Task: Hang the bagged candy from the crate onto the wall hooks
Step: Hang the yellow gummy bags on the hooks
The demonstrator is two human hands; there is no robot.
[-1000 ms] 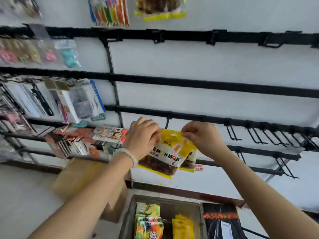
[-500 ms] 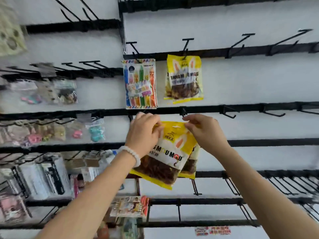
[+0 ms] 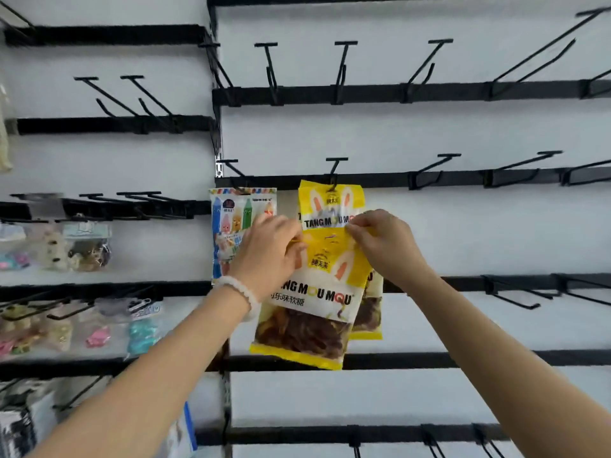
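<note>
Right, status below
Grip: your left hand (image 3: 267, 256) pinches the top-left corner of the yellow candy bag (image 3: 310, 302), your right hand (image 3: 386, 246) pinches the top-right corner; both are closed on its top edge
Bag location: held in the air in front of the wall, just below the hung yellow bag (image 3: 330, 203), partly overlapping its lower half
Behind it: a second yellow pack (image 3: 370, 312) peeks out at the lower right; can't tell whether you hold it too
Target, my read: the hook (image 3: 335, 170) that carries the hung yellow bag, just above your fingers
Neighbour: crayon-print bag (image 3: 241, 213) hangs on the next hook to the left, your left hand overlaps it
Handling: looks light, soft film pouch, floppy body with loose candy settled in the clear lower window; glossy, so likely slick
Where to hold: stay on the flat sealed header either side of the hang hole, keeps it taut; the hole itself is too small to make out
Orientation: long axis roughly vertical, header up, print facing you, bottom swung slightly to your right
Risk: header buckles if you let one corner go slack
Crate: not in view
</note>
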